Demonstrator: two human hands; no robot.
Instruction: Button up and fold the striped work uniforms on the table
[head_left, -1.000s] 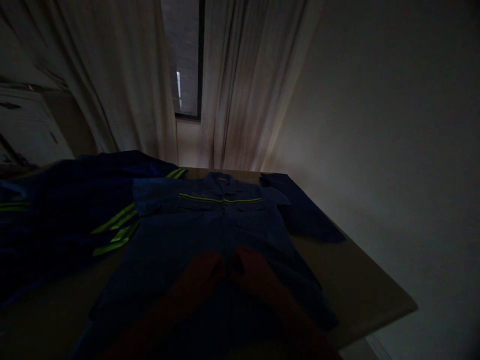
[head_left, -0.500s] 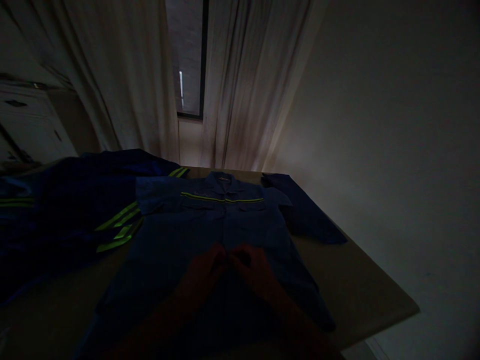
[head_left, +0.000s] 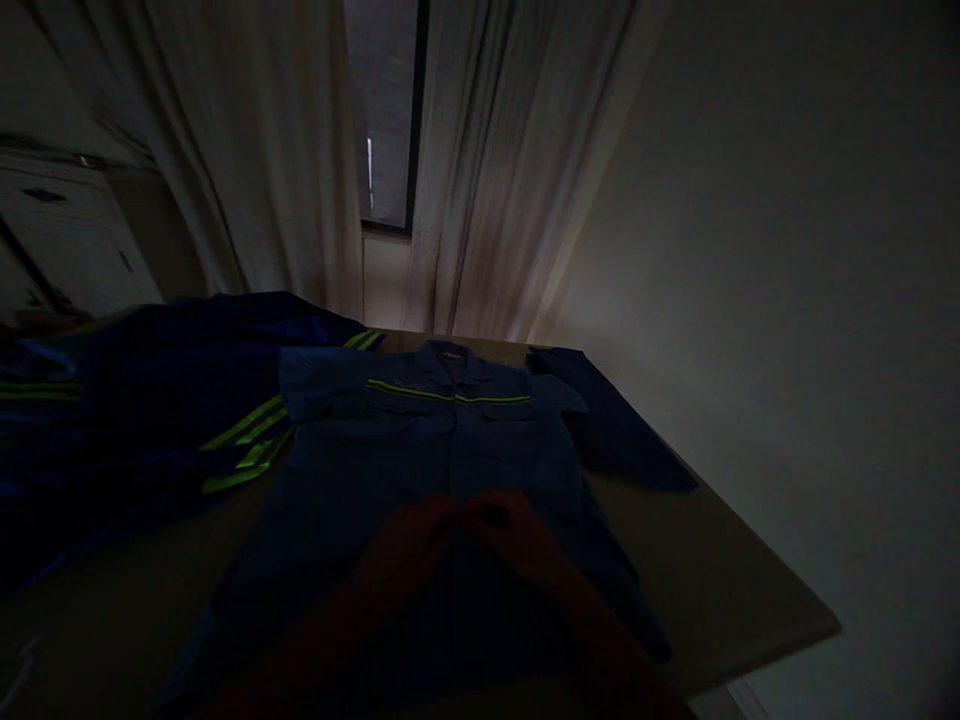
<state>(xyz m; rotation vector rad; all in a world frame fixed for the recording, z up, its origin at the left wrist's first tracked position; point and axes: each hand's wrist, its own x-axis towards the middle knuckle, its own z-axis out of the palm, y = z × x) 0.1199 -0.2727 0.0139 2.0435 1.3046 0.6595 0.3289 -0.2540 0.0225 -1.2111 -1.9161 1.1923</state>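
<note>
A blue short-sleeved work shirt point(head_left: 390, 460) lies face up and spread out, its collar away from me and a yellow-green stripe across the chest. My left hand point(head_left: 414, 535) and my right hand point(head_left: 510, 530) meet at the shirt's front placket, below the chest pockets. Thumbs and fingers of both hands are pinched together there, on the placket's edge as far as the dark picture shows. Any button between the fingertips is too dark to make out.
Dark blue garments with yellow-green bands point(head_left: 172, 390) are heaped on the left of the table point(head_left: 720, 590). A folded dark blue garment point(head_left: 622, 430) lies at the right, near the wall point(head_left: 787, 350). Curtains point(head_left: 285, 150) and a white cabinet point(head_left: 67, 230) stand behind.
Both hands stay at the same place on the placket, with only slight finger movement. The whole view has shifted a little.
</note>
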